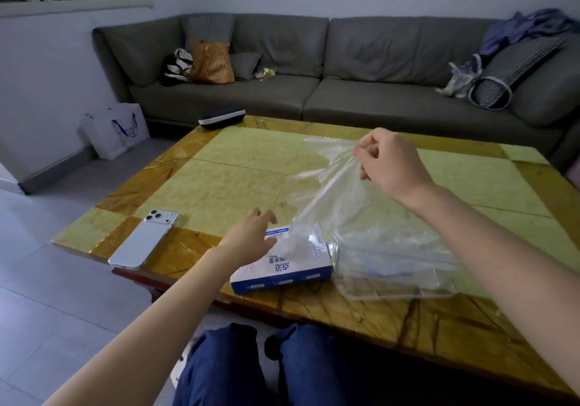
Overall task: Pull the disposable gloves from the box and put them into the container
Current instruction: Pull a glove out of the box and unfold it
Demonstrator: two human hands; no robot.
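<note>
The right hand point(392, 167) pinches a clear disposable glove point(326, 182) raised above the table point(238, 167), its lower end trailing into the blue-and-white box point(282, 270). The left hand point(251, 236) rests on that box with relaxed fingers. Just right of the box sits a clear container point(392, 295), seemingly holding crumpled gloves, and a white phone point(142, 239) lies to the left.

Clear glove point(326, 179) over a table point(238, 167) of pale yellow-green marbled panels framed in brown veined stone, box point(282, 275) white with blue sides and print, container point(392, 294) see-through, phone point(142, 239) silvery white, sofa point(361, 97) grey, tote point(212, 63) orange-brown, trousers point(219, 371) dark blue.
</note>
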